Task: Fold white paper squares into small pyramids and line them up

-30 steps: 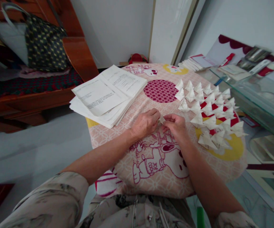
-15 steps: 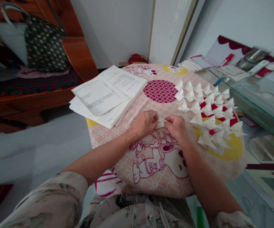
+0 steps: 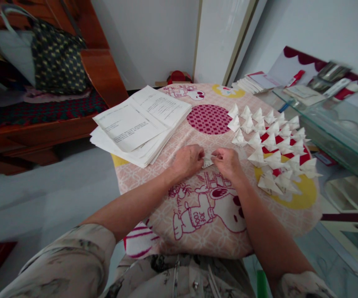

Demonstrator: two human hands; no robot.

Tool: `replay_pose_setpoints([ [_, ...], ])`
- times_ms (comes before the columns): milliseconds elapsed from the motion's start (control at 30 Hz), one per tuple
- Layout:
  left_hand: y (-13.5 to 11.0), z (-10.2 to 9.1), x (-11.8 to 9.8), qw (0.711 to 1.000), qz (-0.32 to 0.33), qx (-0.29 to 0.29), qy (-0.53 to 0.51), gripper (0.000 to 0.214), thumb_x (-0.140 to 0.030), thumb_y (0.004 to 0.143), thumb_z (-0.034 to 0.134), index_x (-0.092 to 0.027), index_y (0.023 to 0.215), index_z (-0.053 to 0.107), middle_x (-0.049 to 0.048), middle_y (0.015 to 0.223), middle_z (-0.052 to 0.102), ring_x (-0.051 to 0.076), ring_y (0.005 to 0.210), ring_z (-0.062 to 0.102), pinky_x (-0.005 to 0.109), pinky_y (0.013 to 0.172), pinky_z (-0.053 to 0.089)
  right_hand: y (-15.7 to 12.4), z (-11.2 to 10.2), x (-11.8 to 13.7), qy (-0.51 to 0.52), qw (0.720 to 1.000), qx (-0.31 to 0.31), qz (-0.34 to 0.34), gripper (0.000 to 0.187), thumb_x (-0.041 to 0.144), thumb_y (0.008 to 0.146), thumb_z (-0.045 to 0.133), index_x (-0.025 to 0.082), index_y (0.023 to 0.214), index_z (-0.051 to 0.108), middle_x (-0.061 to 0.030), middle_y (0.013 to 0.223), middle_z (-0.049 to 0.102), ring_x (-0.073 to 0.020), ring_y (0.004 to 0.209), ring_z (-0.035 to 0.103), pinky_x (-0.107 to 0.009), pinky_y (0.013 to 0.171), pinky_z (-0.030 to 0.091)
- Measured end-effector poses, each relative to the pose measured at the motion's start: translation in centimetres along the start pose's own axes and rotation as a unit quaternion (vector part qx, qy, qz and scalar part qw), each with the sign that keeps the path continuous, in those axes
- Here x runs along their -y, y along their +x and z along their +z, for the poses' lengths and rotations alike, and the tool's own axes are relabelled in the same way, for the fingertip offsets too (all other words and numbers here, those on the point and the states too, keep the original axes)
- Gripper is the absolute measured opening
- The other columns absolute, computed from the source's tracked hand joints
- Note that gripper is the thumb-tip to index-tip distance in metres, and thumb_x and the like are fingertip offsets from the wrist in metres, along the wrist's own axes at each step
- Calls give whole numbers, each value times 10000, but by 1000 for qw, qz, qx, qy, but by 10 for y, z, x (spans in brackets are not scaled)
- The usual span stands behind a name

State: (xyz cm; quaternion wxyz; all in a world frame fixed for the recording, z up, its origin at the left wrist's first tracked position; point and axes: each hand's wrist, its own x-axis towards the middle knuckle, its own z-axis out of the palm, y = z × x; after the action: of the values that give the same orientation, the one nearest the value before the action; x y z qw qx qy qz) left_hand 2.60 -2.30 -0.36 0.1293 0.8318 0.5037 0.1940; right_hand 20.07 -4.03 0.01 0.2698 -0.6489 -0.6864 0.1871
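Observation:
My left hand (image 3: 187, 160) and my right hand (image 3: 227, 162) meet over the middle of a cartoon-printed cloth (image 3: 210, 215) on a small table. Both pinch a small folded white paper piece (image 3: 208, 160) between their fingertips, with the fingers curled shut on it. Most of the piece is hidden by my fingers. Just to the right of my right hand lie several folded white paper triangles (image 3: 272, 149) in rows on the cloth.
A thick stack of printed sheets (image 3: 142, 124) lies at the table's far left corner. A glass-topped counter (image 3: 337, 124) with papers and small items stands at the right. A wooden bench (image 3: 42, 111) with a patterned bag (image 3: 58, 62) is at the left.
My hands have shifted slightly, working the small paper piece between the fingertips. The view has barely moved.

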Motion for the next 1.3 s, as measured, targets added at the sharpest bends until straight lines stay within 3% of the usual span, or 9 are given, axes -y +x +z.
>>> replay_pose_setpoints([
  [133,-1,3,3,1000,9,-22,-10,118,-165,762,594,-186,832,687,55,872,708,205,815,639,306,688,483,-6,-3,2,-77,997,-7,8,286,302,826,650,183,566,638,-27,551,604,-153,547,516,-276,543,327],
  [333,1,3,5,999,24,-10,-25,118,-148,755,594,-183,819,687,52,885,696,210,828,639,315,712,495,-8,-4,7,-181,983,-3,-30,330,227,857,603,199,529,594,-66,581,612,-175,564,510,-309,553,298],
  [767,2,5,7,999,32,-13,-27,110,-165,747,593,-184,804,685,51,874,694,203,808,634,309,696,490,-8,-11,6,-151,988,-6,-35,411,234,848,616,212,463,472,-10,496,492,-140,503,402,-310,537,234],
  [867,2,3,6,999,37,-9,-33,110,-168,755,599,-182,805,696,51,867,693,202,806,635,316,713,499,-7,-11,5,-115,993,4,-27,468,280,854,612,215,439,406,16,454,404,-125,480,354,-306,530,220],
  [967,2,-4,5,997,40,-3,-69,103,-239,800,624,-182,784,709,50,867,697,190,804,633,321,747,508,-9,-14,2,-45,999,-8,-23,486,399,893,564,217,460,436,23,439,384,-127,475,373,-293,519,258],
  [1100,4,-16,12,986,29,-27,-165,254,-353,897,573,-161,821,721,55,852,706,160,760,628,293,709,506,-12,-19,-4,84,996,-25,6,359,395,901,506,202,606,574,5,517,543,-143,502,513,-267,521,376],
  [1300,7,-18,20,971,7,-86,-224,212,-286,891,560,-135,836,700,58,842,710,149,767,640,279,717,530,-9,-21,-18,204,978,-35,-25,169,320,816,606,187,847,705,-39,783,723,-188,688,682,-312,669,527],
])
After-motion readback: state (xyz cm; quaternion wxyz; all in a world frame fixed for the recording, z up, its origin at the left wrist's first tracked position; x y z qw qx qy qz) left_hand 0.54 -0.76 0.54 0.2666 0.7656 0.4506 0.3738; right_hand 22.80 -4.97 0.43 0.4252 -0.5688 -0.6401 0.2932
